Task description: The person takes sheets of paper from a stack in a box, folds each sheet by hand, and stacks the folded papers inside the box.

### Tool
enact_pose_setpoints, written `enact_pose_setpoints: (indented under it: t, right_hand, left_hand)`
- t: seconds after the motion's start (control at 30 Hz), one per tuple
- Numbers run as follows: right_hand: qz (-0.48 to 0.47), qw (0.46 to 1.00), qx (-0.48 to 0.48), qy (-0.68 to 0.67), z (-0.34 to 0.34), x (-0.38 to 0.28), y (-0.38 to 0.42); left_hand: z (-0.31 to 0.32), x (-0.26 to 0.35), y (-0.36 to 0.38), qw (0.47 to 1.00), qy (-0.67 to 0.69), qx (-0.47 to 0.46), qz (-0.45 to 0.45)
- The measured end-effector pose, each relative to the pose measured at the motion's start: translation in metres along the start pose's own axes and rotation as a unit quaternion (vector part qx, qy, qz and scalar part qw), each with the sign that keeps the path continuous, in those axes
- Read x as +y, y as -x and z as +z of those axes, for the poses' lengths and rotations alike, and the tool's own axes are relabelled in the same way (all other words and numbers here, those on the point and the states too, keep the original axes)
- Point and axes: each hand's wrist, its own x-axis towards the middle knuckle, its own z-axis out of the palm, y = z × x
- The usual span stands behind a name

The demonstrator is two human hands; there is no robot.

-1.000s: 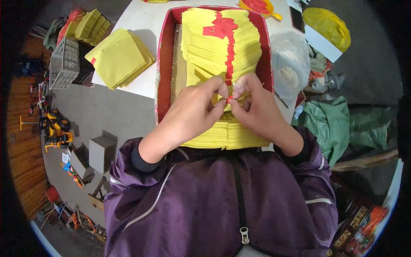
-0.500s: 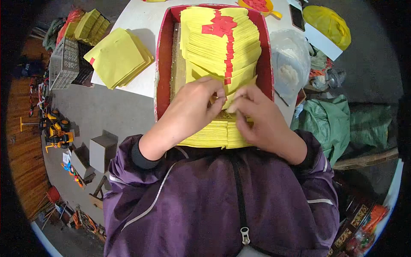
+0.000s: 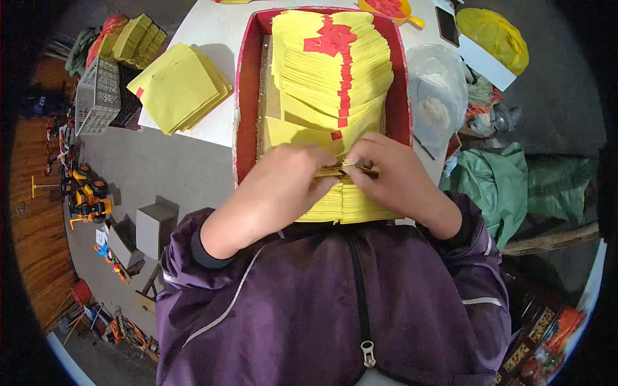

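In the head view, a red box [image 3: 407, 96] holds a long fanned row of yellow paper sheets [image 3: 309, 83] with small red paper pieces [image 3: 331, 40] along and on top of it. At the row's near end a yellow sheet with a red square leans back. My left hand [image 3: 280, 183] and my right hand [image 3: 399, 177] meet over the near end of the box, fingers closed on the edges of yellow paper [image 3: 331, 171]. Fingers hide part of that paper. Just below them sits a thick stack of yellow paper [image 3: 341, 204], close to my jacket.
A pile of yellow sheets [image 3: 177, 90] lies left of the box on the white table [image 3: 215, 22]. To the right are a clear plastic bag [image 3: 438, 96], a phone [image 3: 447, 26] and a yellow bag [image 3: 492, 38]. A yellow scoop [image 3: 404, 14] with red pieces stands behind.
A yellow sheet with a red square now shows leaning at the row's near end. Both hands have moved slightly toward me, and yellow paper shows between their fingers.
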Motion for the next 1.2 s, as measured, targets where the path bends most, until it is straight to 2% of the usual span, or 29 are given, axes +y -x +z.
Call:
enact_pose_setpoints:
  t: [0.17,0.33,0.47,0.63,0.83,0.97,1.13,1.2]
  right_hand:
    - [0.054,0.998,-0.011,-0.01,-0.004,-0.004,0.0]
    - [-0.031,0.999,0.02,0.037,0.002,0.002,0.002]
    - [-0.093,0.979,0.06,0.169,0.003,0.003,0.002]
    - [-0.067,0.991,0.066,0.097,0.003,0.002,0.01]
    - [-0.009,0.997,-0.041,0.061,-0.011,-0.001,0.005]
    - [-0.068,0.992,0.025,0.107,-0.009,-0.002,-0.008]
    - [-0.102,0.983,0.068,0.135,-0.008,0.0,-0.019]
    - [-0.119,0.983,0.079,0.12,-0.007,0.001,-0.015]
  left_hand:
    - [0.01,-0.006,-0.001,0.997,-0.056,-0.041,-0.015]
    - [0.014,-0.007,-0.002,0.997,-0.079,0.015,0.018]
    - [0.014,-0.009,-0.006,0.989,-0.111,0.079,0.053]
    - [0.016,-0.02,-0.016,0.994,-0.068,0.088,0.024]
    - [0.013,-0.021,-0.021,0.999,-0.021,0.031,-0.026]
    - [0.011,-0.019,-0.021,0.999,-0.014,0.025,-0.016]
    - [0.006,-0.01,-0.02,0.999,0.005,-0.024,-0.043]
    - [0.007,-0.014,-0.022,0.999,0.005,-0.015,-0.043]
